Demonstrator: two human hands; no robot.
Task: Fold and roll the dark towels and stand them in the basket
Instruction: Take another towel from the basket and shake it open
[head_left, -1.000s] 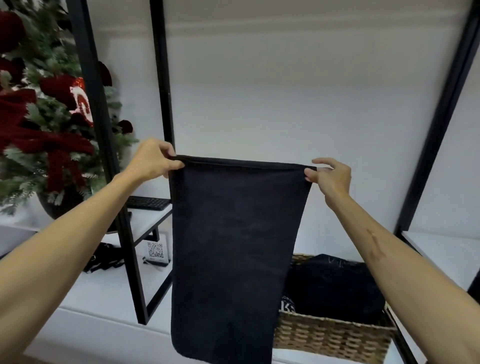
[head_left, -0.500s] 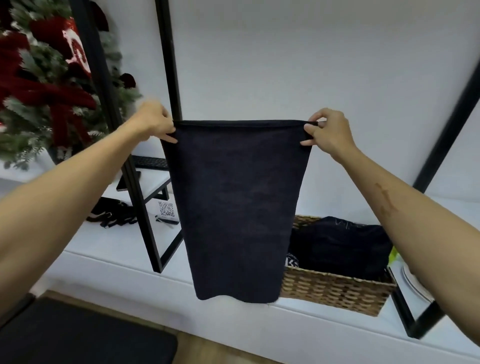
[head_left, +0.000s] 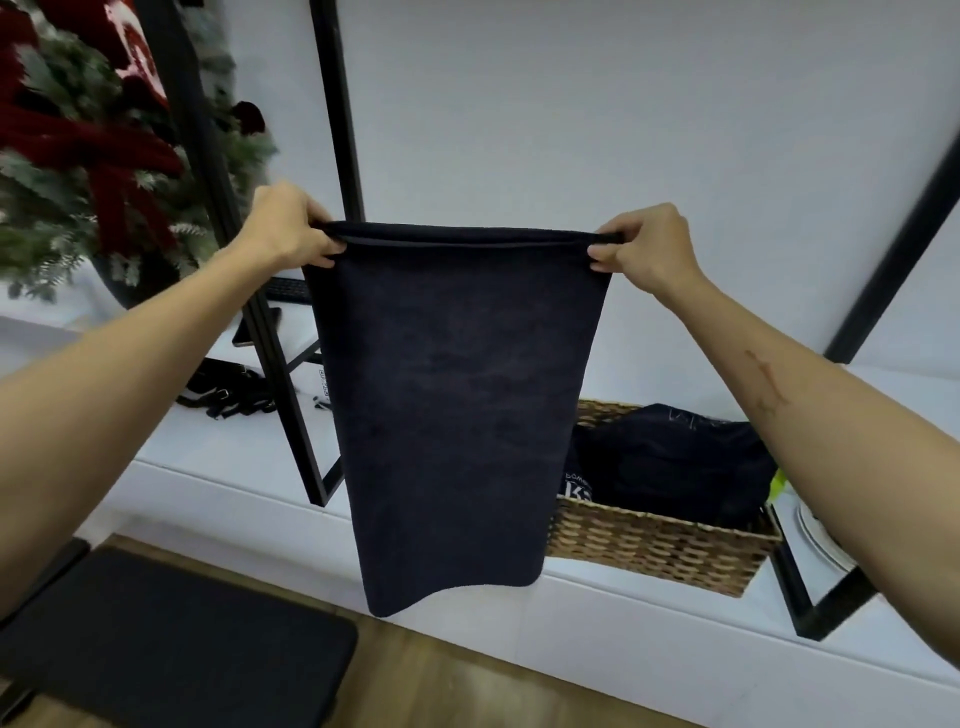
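A dark navy towel (head_left: 457, 405) hangs flat in the air in front of me, stretched by its top edge. My left hand (head_left: 285, 228) pinches the top left corner and my right hand (head_left: 649, 247) pinches the top right corner. The lower edge hangs free in front of the white ledge. Behind it to the right a woven wicker basket (head_left: 654, 545) stands on the ledge. More dark fabric (head_left: 670, 457) lies heaped inside it. The towel hides the basket's left end.
A black metal shelf frame (head_left: 270, 332) rises left of the towel, another black frame (head_left: 810, 597) right of the basket. A decorated Christmas tree (head_left: 78, 171) stands at far left. Black straps (head_left: 228, 389) lie on the white ledge (head_left: 218, 467). A dark mat (head_left: 171, 644) covers the wooden floor.
The view has tilted down, so floor and mat have come into sight. Both hands still hold the towel stretched by its top corners; its whole length now hangs in view.
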